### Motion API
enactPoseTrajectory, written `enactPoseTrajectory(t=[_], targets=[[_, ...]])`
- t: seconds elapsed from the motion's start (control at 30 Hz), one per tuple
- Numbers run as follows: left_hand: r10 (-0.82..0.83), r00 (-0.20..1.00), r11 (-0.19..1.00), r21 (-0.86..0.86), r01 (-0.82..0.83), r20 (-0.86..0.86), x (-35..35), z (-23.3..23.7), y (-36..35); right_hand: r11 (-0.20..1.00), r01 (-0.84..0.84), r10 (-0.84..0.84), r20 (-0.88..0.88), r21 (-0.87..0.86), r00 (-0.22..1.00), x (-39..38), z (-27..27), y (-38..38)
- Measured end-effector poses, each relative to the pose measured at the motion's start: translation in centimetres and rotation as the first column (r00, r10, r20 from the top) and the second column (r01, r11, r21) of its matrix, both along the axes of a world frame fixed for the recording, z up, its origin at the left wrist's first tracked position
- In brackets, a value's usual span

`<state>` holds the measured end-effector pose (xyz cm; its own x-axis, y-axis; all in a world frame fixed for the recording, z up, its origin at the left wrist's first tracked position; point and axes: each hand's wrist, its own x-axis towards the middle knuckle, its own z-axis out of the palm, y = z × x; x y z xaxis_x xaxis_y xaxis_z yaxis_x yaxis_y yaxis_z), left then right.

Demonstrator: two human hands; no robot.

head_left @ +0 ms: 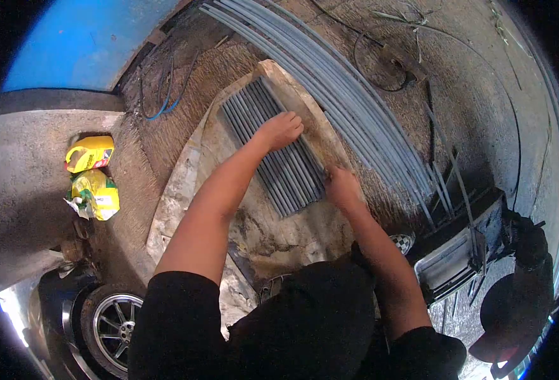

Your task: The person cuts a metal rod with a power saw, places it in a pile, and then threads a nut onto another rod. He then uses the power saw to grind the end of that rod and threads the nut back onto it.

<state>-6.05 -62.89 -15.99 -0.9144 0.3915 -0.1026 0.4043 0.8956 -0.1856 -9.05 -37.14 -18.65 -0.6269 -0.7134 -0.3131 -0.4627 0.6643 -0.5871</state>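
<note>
A grille of parallel grey metal bars (248, 114) lies at a slant on a worn, stained board (194, 155). My left hand (281, 131) is closed over the right part of the grille, its fingers curled toward the long right edge. Whatever is inside that fist is hidden. Lower down, my right hand (343, 188) has its fingers closed at the grille's right edge, near the bottom corner. Its fingertips are partly hidden behind the hand.
Long grey metal rods (349, 101) curve past the board's right side. To the left are a yellow jug (96, 154) and a yellow-green bag (96, 190). A car wheel (118, 326) stands lower left; dark metal equipment (447, 266) is at right. A blue hose (159, 113) lies behind.
</note>
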Motion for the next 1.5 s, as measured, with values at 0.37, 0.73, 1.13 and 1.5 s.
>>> enactPoseTrajectory(t=[0.37, 0.73, 1.13, 1.5], targets=[[0.098, 0.995, 0.991, 0.090, -0.098, 0.009, -0.8, -0.1, -0.7, 0.998, 0.045, -0.048, 0.096, 0.036, 0.994, -0.9, -0.3, -1.3], [0.220, 0.974, 0.961, 0.162, -0.225, 0.049, -1.0, -0.9, -0.7, 0.994, -0.045, 0.035, 0.099, 0.098, 0.994, -1.0, -0.5, -2.3], [0.342, 0.908, 0.927, 0.071, -0.368, 0.241, -2.3, 1.0, -1.1, 0.988, -0.130, 0.139, 0.123, -0.077, 0.983, -0.8, -0.2, 0.5], [0.212, 0.972, 0.937, 0.264, -0.231, 0.097, -5.2, 0.6, 13.2, 0.870, 0.454, -0.417, 0.206, -0.191, 0.885, -4.0, 0.5, 8.5]])
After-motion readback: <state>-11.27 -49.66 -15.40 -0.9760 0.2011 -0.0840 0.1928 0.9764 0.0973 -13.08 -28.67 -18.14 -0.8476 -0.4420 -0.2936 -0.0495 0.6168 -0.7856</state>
